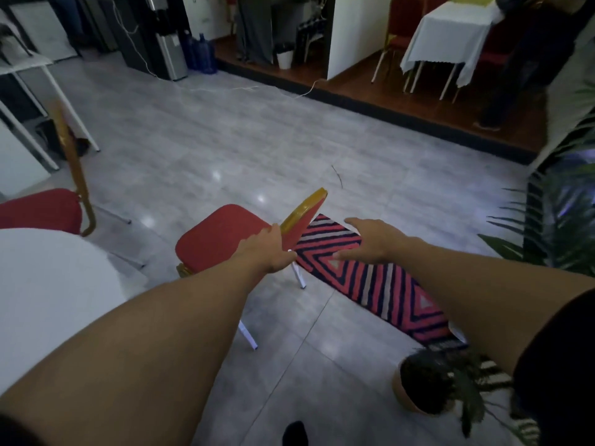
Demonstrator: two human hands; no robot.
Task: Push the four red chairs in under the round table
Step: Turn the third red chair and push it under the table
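A red chair [215, 239] with a gold-framed back and white legs stands in the middle of the grey floor, its seat turned toward the round white table [48, 291] at the lower left. My left hand [269, 249] grips the near edge of its backrest. Just right of the backrest, my right hand [375, 241] hovers over the rug with fingers spread, holding nothing. A second red chair [38, 210] stands at the far left behind the table, its gold back upright.
A striped red, navy and grey rug [380, 284] lies to the chair's right. A potted plant [428, 386] sits at the lower right, with larger leaves [553, 220] at the right edge. A white desk [35, 101] is far left. A raised wooden platform [402, 98] holds another clothed table.
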